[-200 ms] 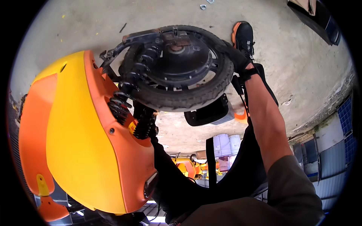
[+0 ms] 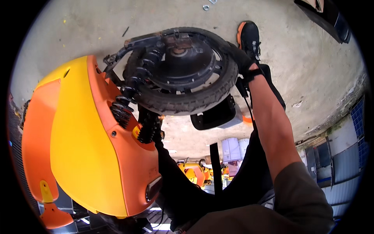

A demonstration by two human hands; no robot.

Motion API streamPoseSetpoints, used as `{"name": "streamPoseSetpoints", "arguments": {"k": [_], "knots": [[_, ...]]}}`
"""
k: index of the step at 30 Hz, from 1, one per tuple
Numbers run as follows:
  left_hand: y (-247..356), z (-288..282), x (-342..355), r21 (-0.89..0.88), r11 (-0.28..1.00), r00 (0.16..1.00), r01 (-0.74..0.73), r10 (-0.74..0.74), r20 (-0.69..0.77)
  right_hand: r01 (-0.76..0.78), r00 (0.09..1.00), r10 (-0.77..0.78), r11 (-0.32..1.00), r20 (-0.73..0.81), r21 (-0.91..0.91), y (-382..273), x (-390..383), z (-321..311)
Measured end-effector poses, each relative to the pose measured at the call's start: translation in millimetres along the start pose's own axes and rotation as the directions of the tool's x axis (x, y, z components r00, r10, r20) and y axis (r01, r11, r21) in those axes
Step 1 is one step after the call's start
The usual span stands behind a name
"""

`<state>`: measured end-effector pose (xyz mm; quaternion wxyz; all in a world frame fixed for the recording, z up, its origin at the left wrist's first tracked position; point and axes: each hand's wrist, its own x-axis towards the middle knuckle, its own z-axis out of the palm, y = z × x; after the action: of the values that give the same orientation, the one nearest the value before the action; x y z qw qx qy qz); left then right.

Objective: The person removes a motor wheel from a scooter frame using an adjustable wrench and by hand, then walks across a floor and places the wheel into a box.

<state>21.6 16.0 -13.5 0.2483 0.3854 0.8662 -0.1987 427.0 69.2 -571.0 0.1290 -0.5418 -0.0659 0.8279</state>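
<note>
The yellow-orange body (image 2: pixel 83 136) fills the left. Right of it, far-middle, sits the wheel (image 2: pixel 189 64), a spring (image 2: pixel 137 80) across its left side. The gloved right hand (image 2: pixel 240 59) touches the wheel's right edge; I cannot tell whether it is gripping, nor the left hand's state, out of view.

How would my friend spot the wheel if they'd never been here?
Start at the big yellow-and-orange bodywork on the left. Just up and to its right is the wheel, with the black-gloved right hand at its right edge. Unlike the coiled black spring overlapping its left side, it's a big circle with a round, dark hub in the middle.
</note>
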Motion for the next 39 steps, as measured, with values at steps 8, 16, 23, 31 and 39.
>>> {"name": "streamPoseSetpoints", "arguments": {"k": [8, 16, 23, 31, 39], "knots": [[31.4, 26.7, -3.8, -0.072, 0.968, 0.962, -0.240, 0.227, -0.153, 0.199, 0.978, -0.209, 0.955, -0.021, -0.220, 19.2, 3.8, -15.4], [27.8, 74.6, 0.3, 0.116, 0.972, 0.883, -0.205, 0.235, -0.407, -0.239, 0.948, 0.288, 0.926, -0.136, 0.292, -25.0, -48.8, 16.3], [54.9, 87.9, 11.0, -0.535, 0.820, 0.900, -0.202, -0.060, -0.432, -0.146, 0.909, 0.287, 0.898, -0.302, 0.415, 5.0, -122.7, 1.5], [32.8, 103.8, 12.3, -0.267, 0.908, 0.832, -0.322, 0.137, -0.537, -0.132, 0.965, 0.210, 0.907, -0.159, 0.400, 46.5, -196.3, 55.6], [45.0, 100.4, 17.6, 0.049, 0.837, 0.647, -0.545, 0.457, -0.610, -0.086, 0.990, 0.131, 0.865, -0.058, 0.494, 78.0, -259.5, 125.7]]}}
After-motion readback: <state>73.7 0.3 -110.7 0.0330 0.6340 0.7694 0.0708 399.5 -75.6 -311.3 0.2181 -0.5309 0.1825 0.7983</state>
